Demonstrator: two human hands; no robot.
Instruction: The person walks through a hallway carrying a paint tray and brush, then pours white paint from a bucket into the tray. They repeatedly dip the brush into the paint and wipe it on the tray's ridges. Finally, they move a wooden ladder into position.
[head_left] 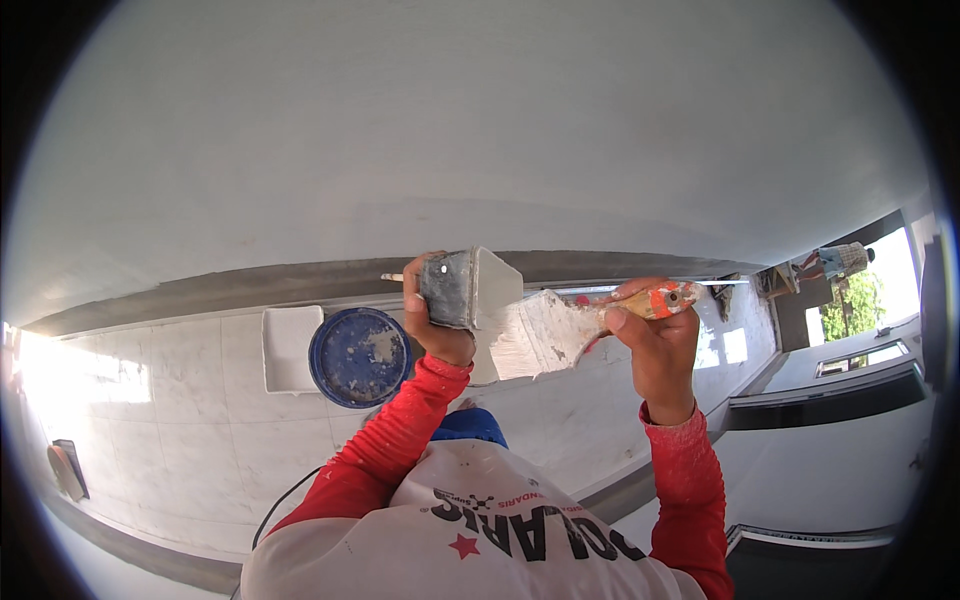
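My left hand [437, 328] is closed round a dark grey, paint-smeared tapered block [447, 288] with a pale, smooth face toward the right; its exact kind is unclear. A short thin stick [392, 277] pokes out past the left fingers. My right hand [660, 340] grips the orange-spotted wooden handle of a wide flat paintbrush [560, 325]. White coats the brush's broad end, which points left toward the grey block. From this view I cannot tell whether the two touch.
Below, on the tiled floor [190, 420], a round blue lid or bucket [350, 375] with white splashes stands beside a white tray [290, 345]. A large pale wall [480, 130] rises ahead. Far right, a person [845, 260] is near a bright opening. A dark object [68, 470] lies far left.
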